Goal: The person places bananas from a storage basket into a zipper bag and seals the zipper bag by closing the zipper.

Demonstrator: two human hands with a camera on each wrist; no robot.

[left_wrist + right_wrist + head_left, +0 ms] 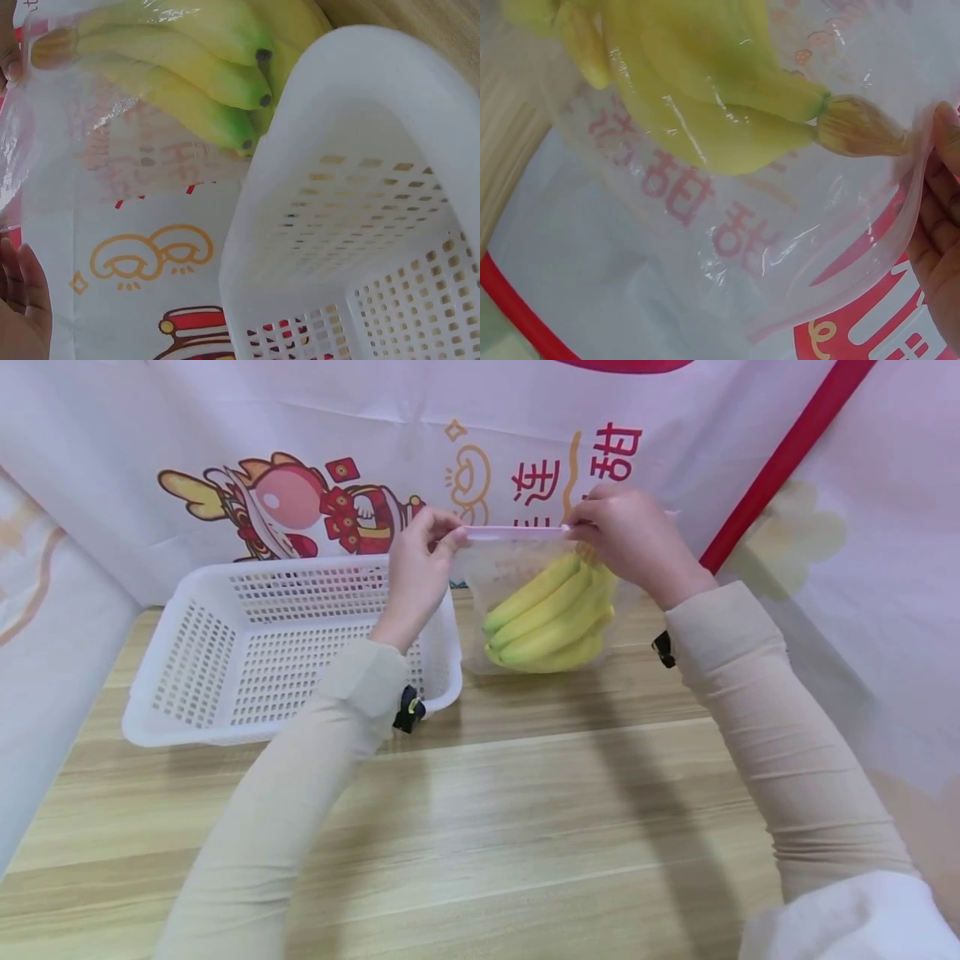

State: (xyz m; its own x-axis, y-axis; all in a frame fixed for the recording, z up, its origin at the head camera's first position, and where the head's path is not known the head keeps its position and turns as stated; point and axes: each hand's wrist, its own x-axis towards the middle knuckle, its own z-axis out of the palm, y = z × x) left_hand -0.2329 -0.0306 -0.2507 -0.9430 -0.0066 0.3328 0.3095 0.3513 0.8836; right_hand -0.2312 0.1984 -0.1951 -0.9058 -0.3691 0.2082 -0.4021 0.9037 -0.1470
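On the left sits a white perforated basket [247,643] on the wooden table [480,827], with nothing visible inside it. Just past its right rim the left hand [420,568] pinches 1 end of the pink zip strip [513,532] of a clear plastic bag [501,572], fingers curled tight on the seal. The bag hangs upright between the 2 hands, its bottom about at the tabletop just beside the basket, and holds a bunch of yellow bananas [551,618] with the stem end up toward the right. The right hand [630,547] grips the other end of the strip, thumb and fingers closed on it. To my eye the seal is being pressed shut; doing that well means keeping the strip taut and level and running the pinch along its full length, with the stem clear of the track. Behind hangs a white cloth backdrop [225,435] with a cartoon print, red characters and a red band.
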